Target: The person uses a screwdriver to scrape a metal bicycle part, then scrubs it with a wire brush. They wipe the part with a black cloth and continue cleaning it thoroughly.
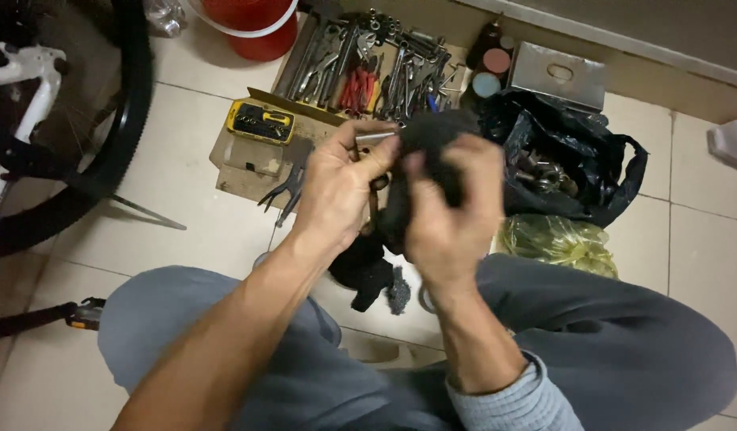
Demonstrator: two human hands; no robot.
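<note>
Wiping a small metal part with a black rag

My left hand (336, 187) pinches the metal part (374, 140); my right hand (448, 207) grips the black rag (432, 132) around it, above the tool tray (368, 64). The part is half covered.

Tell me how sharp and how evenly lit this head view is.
Head view: dim, warm indoor light; the pale tiled floor shows soft shadows, no hard glare. The left hand and right hand on the black cloth look slightly soft; the cardboard tray of metal tools blurs into clutter. Wide-angle bending shows at the black bicycle tyre.
</note>
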